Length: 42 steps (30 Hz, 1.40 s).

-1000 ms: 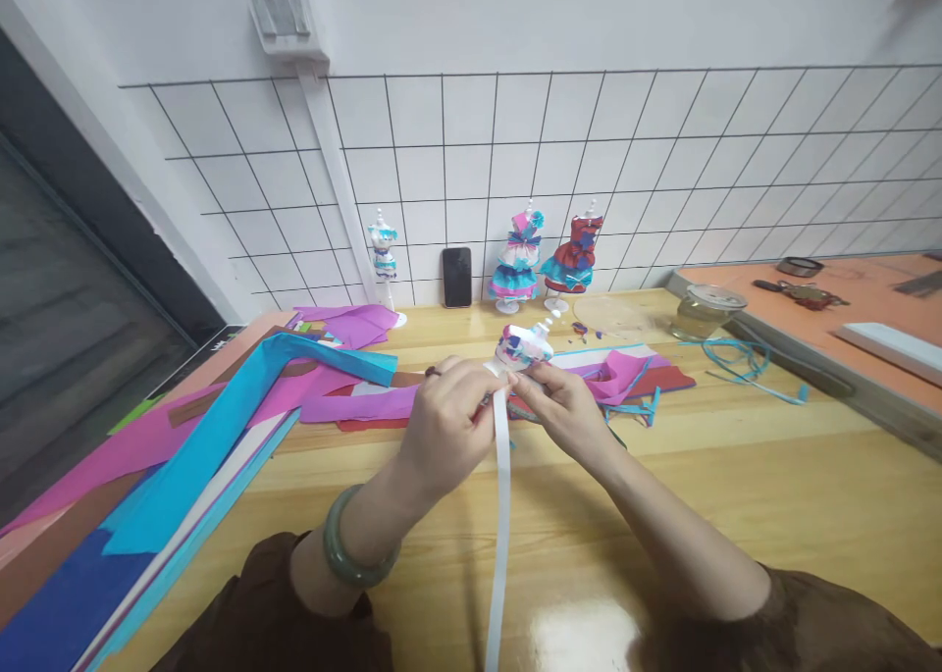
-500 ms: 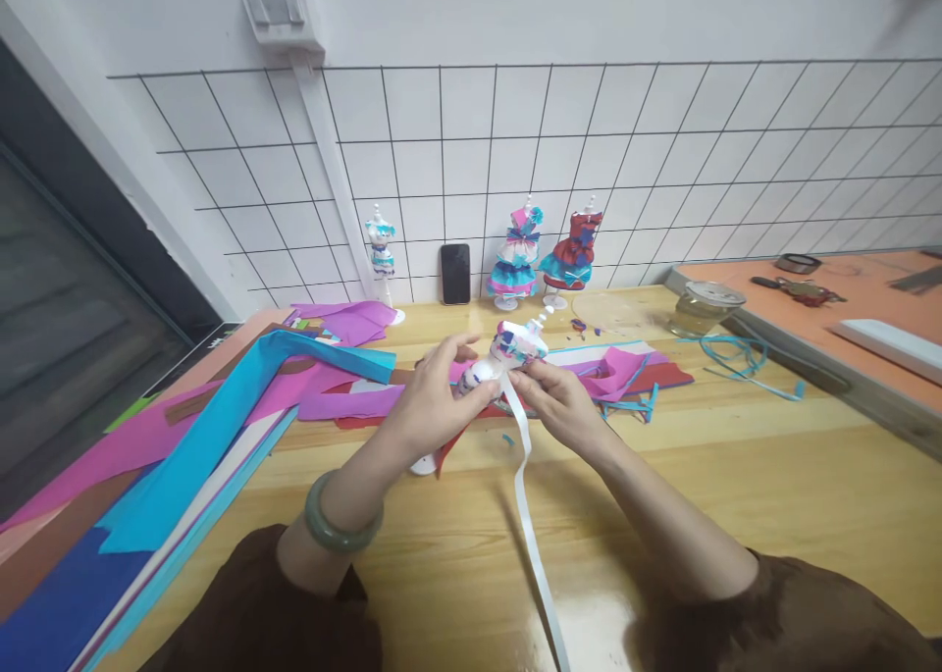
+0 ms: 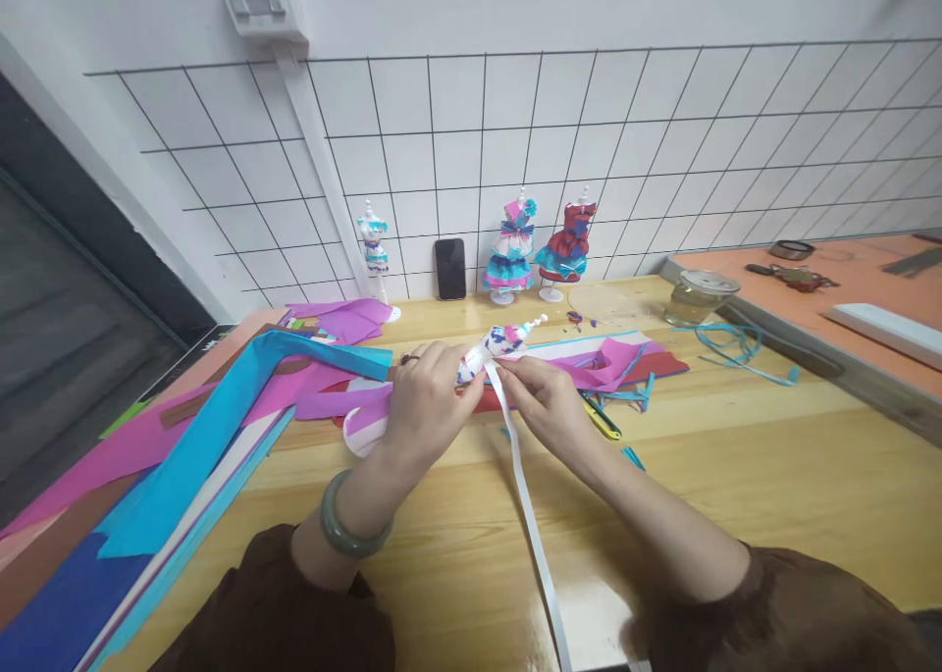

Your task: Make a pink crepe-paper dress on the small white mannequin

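Note:
My left hand (image 3: 431, 402) is wrapped round the lower part of a small white mannequin (image 3: 502, 340) with pink and blue patches. The mannequin tilts, its knobbed top pointing right and away from me. Its round white base (image 3: 359, 435) sticks out left of my left hand. At the waist, my right hand (image 3: 541, 397) pinches a narrow white paper strip (image 3: 521, 476). From there the strip hangs down toward the front edge of the table. My left fingers partly hide the mannequin's lower body.
Turquoise crepe paper (image 3: 198, 437) and pink sheets lie on the left. A yellow utility knife (image 3: 603, 419) rests beyond my right forearm. Along the wall stand a black phone (image 3: 450, 270), a pink-and-blue dressed mannequin (image 3: 509, 255) and a red-dressed one (image 3: 566, 245). A lidded jar (image 3: 696, 299) is farther right.
The held mannequin has turned and tipped lower, its base now showing left of my left hand. My right hand has shifted slightly left and down, uncovering the knife. The view has shifted a little.

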Tool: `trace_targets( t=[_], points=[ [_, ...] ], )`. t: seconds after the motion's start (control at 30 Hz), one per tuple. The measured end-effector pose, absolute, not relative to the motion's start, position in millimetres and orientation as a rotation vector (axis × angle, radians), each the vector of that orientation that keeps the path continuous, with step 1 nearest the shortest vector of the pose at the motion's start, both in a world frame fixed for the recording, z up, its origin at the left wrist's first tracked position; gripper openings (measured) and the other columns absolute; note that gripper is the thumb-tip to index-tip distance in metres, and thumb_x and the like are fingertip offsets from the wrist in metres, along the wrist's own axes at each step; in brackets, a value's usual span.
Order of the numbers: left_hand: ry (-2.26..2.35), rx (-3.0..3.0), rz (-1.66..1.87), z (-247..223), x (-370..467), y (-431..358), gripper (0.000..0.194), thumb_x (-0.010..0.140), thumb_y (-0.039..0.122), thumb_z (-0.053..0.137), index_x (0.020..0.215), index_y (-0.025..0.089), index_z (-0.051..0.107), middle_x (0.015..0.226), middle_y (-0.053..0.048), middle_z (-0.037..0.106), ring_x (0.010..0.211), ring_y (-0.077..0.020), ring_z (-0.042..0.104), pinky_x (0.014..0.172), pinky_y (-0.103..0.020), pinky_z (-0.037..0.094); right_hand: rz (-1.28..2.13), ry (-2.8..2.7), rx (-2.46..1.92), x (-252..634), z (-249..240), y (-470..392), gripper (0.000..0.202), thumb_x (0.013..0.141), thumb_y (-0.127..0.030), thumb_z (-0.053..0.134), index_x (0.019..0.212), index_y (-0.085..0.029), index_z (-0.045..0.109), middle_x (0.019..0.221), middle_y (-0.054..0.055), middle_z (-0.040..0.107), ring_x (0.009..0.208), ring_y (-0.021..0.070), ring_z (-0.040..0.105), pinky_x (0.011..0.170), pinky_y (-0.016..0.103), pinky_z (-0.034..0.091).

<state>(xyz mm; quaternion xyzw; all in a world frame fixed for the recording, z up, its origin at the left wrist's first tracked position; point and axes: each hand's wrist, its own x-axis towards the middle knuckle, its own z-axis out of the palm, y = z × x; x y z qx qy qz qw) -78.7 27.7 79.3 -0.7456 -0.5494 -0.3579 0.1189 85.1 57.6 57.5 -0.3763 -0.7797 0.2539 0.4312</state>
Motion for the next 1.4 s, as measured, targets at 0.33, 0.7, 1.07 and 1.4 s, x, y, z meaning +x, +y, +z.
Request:
trace_targets(
  t=[0.33,0.7,1.07,1.4],
  points=[
    [-1.541,-2.118,-0.902,78.7,-78.1,26.6,0.021,0.084,0.028,0.053,0.100,0.018,0.063,0.083,-0.007,0.063,0.085,-0.0236,0.055,0.076,-0.036,0.037,0.357,-1.948,-0.947,79.1,54.2,40.2,0.032,0.092,-0.026,0.041,0.106,-0.017,0.069,0.071,0.006,0.058,0.066,0.0171,0.054,0.062,0.028,0.042],
    [-1.408,-2.111,-0.816,80.0,-78.6,26.2,0.020,0.084,0.024,0.053,0.101,0.019,0.062,0.083,-0.008,0.063,0.084,-0.0257,0.053,0.075,-0.039,0.033,1.391,-1.396,-0.893,80.0,32.5,48.6,0.055,0.074,-0.048,0.065,0.117,-0.016,0.056,0.079,0.003,0.067,0.072,0.0192,0.063,0.066,0.032,0.050],
    [-1.312,-2.207,-0.732,83.2,-76.3,21.7,0.024,0.082,0.021,0.055,0.106,0.020,0.060,0.093,-0.008,0.065,0.088,-0.0258,0.054,0.076,-0.041,0.032,1.277,-1.469,-0.910,83.5,37.2,32.1,0.035,0.076,-0.051,0.062,0.082,-0.016,0.062,0.077,0.002,0.064,0.068,0.0144,0.056,0.067,0.028,0.045],
    [-1.339,-2.232,-0.752,84.9,-78.6,22.9,0.023,0.083,0.022,0.055,0.105,0.021,0.060,0.096,-0.008,0.066,0.090,-0.0258,0.054,0.079,-0.043,0.032,1.278,-1.528,-0.871,85.9,27.4,31.1,0.032,0.076,-0.048,0.063,0.068,-0.018,0.060,0.098,0.005,0.064,0.087,0.0165,0.057,0.081,0.029,0.043]
  ],
)
